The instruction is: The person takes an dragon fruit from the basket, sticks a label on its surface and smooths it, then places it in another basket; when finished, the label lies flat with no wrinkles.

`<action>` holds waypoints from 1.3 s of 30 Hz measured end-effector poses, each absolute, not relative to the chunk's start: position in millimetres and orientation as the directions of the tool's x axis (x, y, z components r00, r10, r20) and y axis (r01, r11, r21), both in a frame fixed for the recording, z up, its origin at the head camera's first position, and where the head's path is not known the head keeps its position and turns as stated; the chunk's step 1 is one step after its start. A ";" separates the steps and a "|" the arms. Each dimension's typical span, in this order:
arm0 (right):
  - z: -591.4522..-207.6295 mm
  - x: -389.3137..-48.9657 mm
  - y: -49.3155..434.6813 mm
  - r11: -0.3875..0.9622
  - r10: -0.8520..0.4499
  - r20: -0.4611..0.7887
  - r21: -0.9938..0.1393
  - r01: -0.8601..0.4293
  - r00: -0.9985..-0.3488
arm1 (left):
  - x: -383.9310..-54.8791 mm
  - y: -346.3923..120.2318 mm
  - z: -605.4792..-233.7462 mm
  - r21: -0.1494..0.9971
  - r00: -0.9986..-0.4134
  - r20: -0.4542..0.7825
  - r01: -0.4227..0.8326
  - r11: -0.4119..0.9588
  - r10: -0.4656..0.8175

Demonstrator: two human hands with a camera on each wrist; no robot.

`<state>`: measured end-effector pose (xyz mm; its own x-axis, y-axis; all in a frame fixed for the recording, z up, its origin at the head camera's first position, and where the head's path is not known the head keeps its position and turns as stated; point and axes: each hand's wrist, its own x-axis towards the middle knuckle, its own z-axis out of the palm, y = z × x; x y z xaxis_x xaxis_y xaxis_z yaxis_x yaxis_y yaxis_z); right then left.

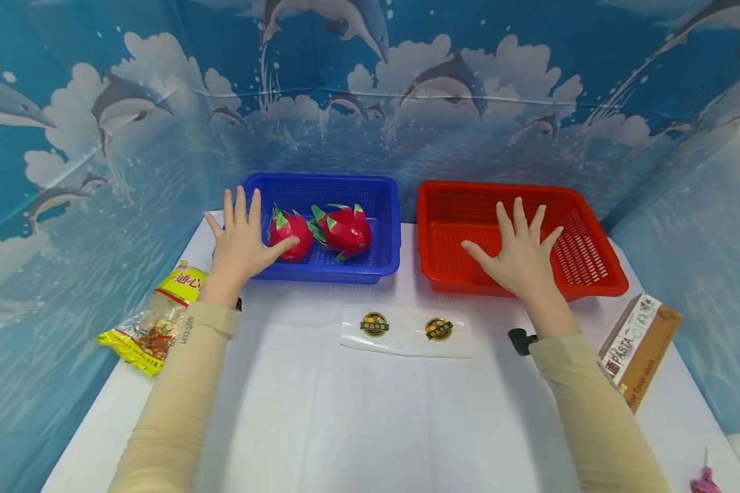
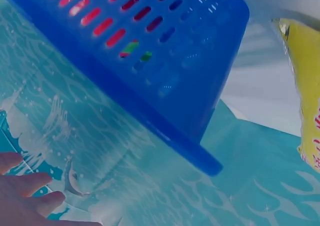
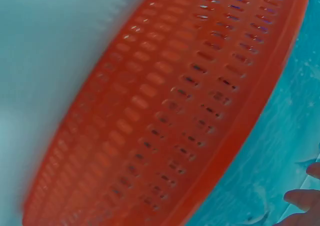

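Two dragon fruits lie inside one blue basket; near its left end, my left hand has its fingers spread wide. My right hand, equally spread, is at one red basket. One plastic sheet carries two round labels; one box says "PASTA" and "flavor sauce".

I see two green-tipped crimson dragon fruits in the blue basket, far edge of worktop; red basket upright, right.

Blue dolphin-print sheeting (creased in places) walls in a white table on three sides.
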<state>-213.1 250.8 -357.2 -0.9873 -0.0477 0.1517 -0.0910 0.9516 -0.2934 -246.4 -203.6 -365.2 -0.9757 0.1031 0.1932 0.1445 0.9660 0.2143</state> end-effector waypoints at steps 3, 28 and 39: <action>-353.9 -217.5 242.4 0.950 -0.062 0.161 -0.293 -0.108 -0.985 | -247.6 -207.2 -361.8 0.215 -0.977 0.186 0.140 0.967 0.101; -353.6 -269.8 107.3 0.889 -0.205 0.090 -0.399 -0.224 -0.975 | -264.9 -254.5 -365.6 0.382 -0.998 0.055 0.046 0.923 0.027; -370.7 -286.5 53.0 0.800 -0.245 -0.016 -0.569 -0.193 -0.969 | -265.9 -265.0 -380.0 0.445 -1.000 -0.016 -0.015 0.896 -0.009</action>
<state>-286.5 53.0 -370.7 -0.9695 -0.2448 -0.0155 -0.1928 0.7996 -0.5687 -265.9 -265.0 -380.0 -0.9998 -0.0085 -0.0158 -0.0146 0.8956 0.4445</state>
